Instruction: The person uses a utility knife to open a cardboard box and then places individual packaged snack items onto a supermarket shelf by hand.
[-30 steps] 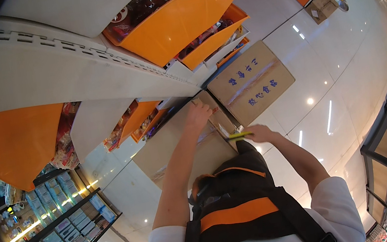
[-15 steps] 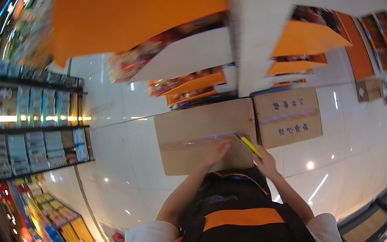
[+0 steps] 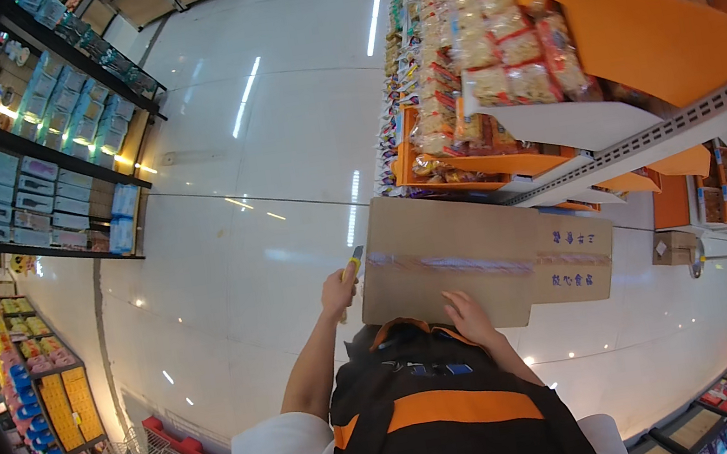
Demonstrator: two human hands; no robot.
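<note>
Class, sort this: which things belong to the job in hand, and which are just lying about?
In the job:
left hand, holding a yellow knife
big cardboard box and its tape
right hand at that box's edge

Just around, it seems:
lettered box, untouched
shelved snack packets
small box, far right

Packaged snacks (image 3: 513, 43) beside an orange panel (image 3: 650, 36)

Place: shop | evidence — packaged snacks (image 3: 508, 85), orange bins (image 3: 657, 42), stocked racks (image 3: 49, 150)
</note>
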